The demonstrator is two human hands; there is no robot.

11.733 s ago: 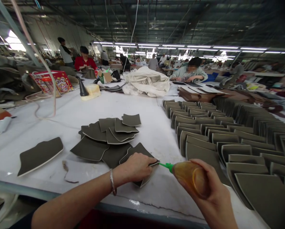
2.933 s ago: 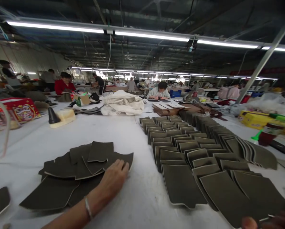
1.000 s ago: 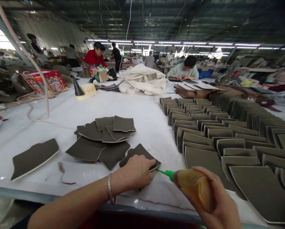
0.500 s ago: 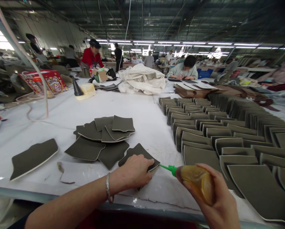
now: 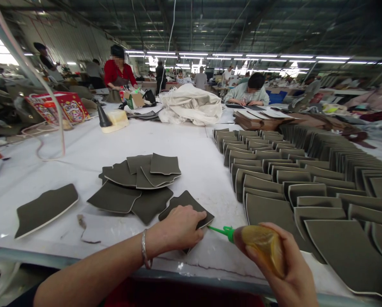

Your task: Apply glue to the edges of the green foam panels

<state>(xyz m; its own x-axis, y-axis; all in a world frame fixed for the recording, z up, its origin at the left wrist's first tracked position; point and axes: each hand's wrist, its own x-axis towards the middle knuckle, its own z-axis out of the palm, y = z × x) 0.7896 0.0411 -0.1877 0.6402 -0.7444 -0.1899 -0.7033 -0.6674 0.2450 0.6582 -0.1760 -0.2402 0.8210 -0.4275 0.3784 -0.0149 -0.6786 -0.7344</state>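
Note:
My left hand (image 5: 182, 228) lies over a dark olive sheet piece (image 5: 185, 199) near the table's front edge. Its index finger points along the piece's right corner and the other fingers are bent, holding it down; part of the piece is hidden beneath. My right hand (image 5: 291, 264) is wrapped round a squeeze bottle (image 5: 261, 244) of amber liquid, tilted to the left. The bottle's thin green nozzle (image 5: 222, 231) has its tip at the piece's lower right edge. Farther back sits a loose pile of similar pieces (image 5: 114, 197), with a single piece (image 5: 46, 209) off to the left.
Rows of overlapping olive pieces (image 5: 267, 204) cover the table's right side. A white cloth bundle (image 5: 193, 104), a black cone on a pale block (image 5: 114, 121) and a red patterned bag (image 5: 72, 106) stand farther back. Co-workers sit and stand beyond.
My right hand has shifted the bottle slightly left and down, so the nozzle tip has slid along the piece's edge toward me. My left hand stays nearly still on the piece.

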